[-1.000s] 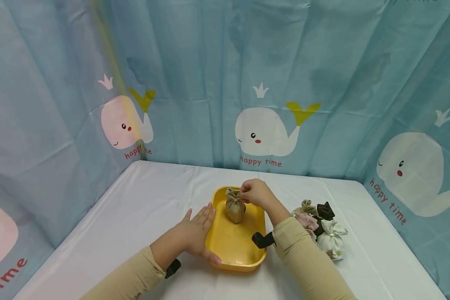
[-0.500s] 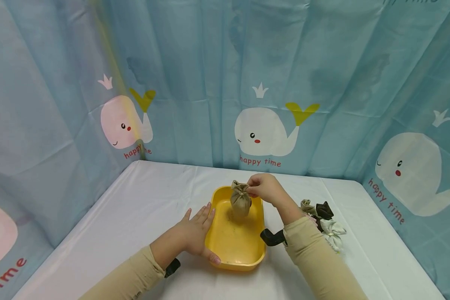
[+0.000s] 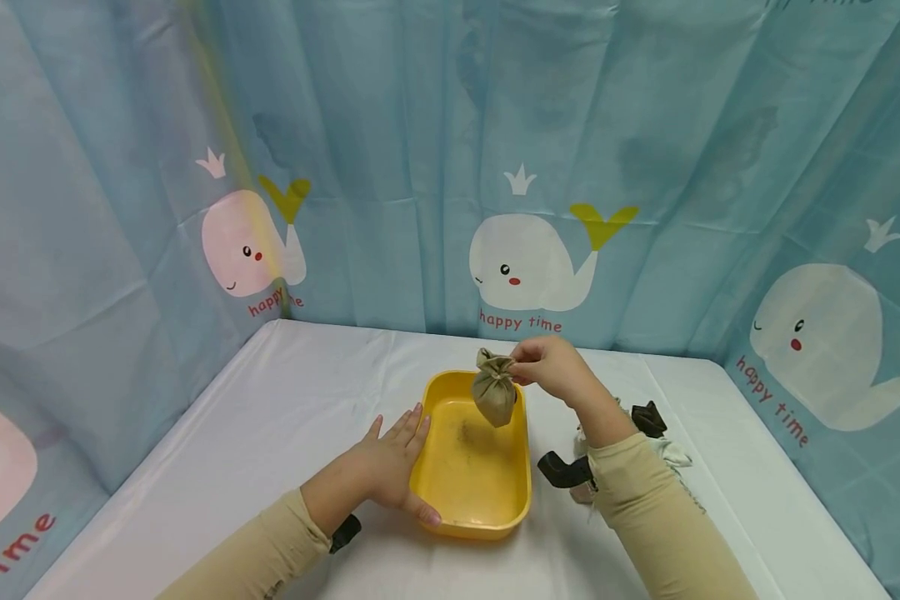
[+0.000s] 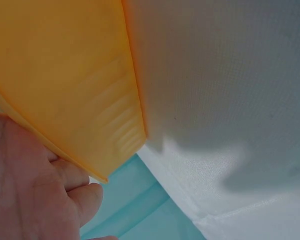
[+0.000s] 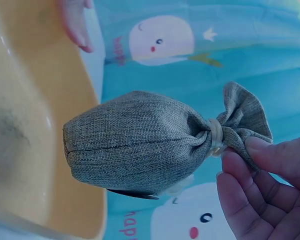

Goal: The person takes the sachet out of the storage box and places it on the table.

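Note:
A small tan cloth pouch (image 3: 494, 392), tied at its neck with a pale cord, hangs over the far right part of a yellow tray (image 3: 471, 492). My right hand (image 3: 551, 367) pinches the gathered top between thumb and fingers; in the right wrist view the pouch (image 5: 140, 137) fills the middle, with a dark piece at its side. My left hand (image 3: 390, 467) rests on the tray's left rim, fingers straight and spread. In the left wrist view the left hand (image 4: 35, 185) lies along the rim of the tray (image 4: 85, 90).
To the right of the tray sits a group of other cloth pouches, partly hidden by my right sleeve (image 3: 660, 517); a dark one (image 3: 648, 419) and a white one (image 3: 673, 452) show. A white cloth (image 3: 292, 417) covers the table, and blue whale-print curtains (image 3: 390, 167) hang around it.
My right hand has lifted the tan pouch from the tray and moved it up and to the right. The left hand has stayed on the rim.

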Motion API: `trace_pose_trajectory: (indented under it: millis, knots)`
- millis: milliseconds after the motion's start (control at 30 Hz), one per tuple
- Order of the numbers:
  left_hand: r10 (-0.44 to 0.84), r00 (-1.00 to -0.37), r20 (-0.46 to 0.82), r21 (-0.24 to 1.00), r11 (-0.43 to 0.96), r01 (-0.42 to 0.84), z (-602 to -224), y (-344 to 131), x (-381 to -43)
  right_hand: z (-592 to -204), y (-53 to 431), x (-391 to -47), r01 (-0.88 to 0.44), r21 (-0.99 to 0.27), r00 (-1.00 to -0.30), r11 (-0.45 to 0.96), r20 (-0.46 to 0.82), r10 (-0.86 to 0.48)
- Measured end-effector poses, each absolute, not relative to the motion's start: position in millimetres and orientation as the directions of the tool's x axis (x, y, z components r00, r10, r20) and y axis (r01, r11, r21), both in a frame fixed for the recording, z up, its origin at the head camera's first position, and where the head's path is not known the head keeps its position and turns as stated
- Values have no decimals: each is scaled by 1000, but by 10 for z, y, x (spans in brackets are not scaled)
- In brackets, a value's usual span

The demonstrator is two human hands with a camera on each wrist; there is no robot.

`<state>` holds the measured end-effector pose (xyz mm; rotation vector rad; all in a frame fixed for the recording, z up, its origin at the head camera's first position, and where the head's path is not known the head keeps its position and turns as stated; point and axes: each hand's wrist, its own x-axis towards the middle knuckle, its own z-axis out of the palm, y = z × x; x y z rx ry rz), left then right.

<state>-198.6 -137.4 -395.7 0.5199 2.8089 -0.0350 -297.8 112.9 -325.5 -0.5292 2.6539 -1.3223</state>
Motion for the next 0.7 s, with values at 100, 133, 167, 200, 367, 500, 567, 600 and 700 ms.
trace_pose_trajectory:
  millis: [100, 133, 167, 200, 367, 500, 567, 600, 700]
  knots:
    - [345, -896, -279, 14, 935, 355, -3952, -1371, -1991, -3206, 1208, -2961, -260, -796, -930, 547, 54, -363]
    - [344, -897, -277, 13, 935, 354, -3951, -1371, -1991, -3191, 1236, -2954, -263, -793, -930, 549, 57, -363]
    - [343, -898, -277, 12, 935, 353, -3950, -1371, -1991, -3177, 1264, -2947, -268, -793, -929, 547, 62, -365]
    - [341, -898, -278, 14, 936, 351, -3950, -1371, -1992, -3165, 1296, -2939, -272, -791, -929, 548, 66, -365]
    - [341, -899, -275, 24, 937, 348, -3952, -1371, -1993, -3117, 1444, -2887, -281, -788, -930, 549, 81, -359]
    - [342, -898, -276, 27, 937, 348, -3953, -1369, -1987, -3099, 1555, -2845, -282, -787, -933, 548, 93, -347]
    - [342, -898, -276, 26, 937, 348, -3953, -1371, -1985, -3094, 1604, -2833, -278, -783, -938, 557, 95, -334]
    - [341, -898, -278, 27, 937, 347, -3952, -1371, -1985, -3091, 1629, -2827, -275, -780, -940, 562, 95, -328]
    - [344, -897, -278, 28, 936, 351, -3952, -1373, -1985, -3090, 1691, -2810, -265, -771, -947, 579, 96, -307]
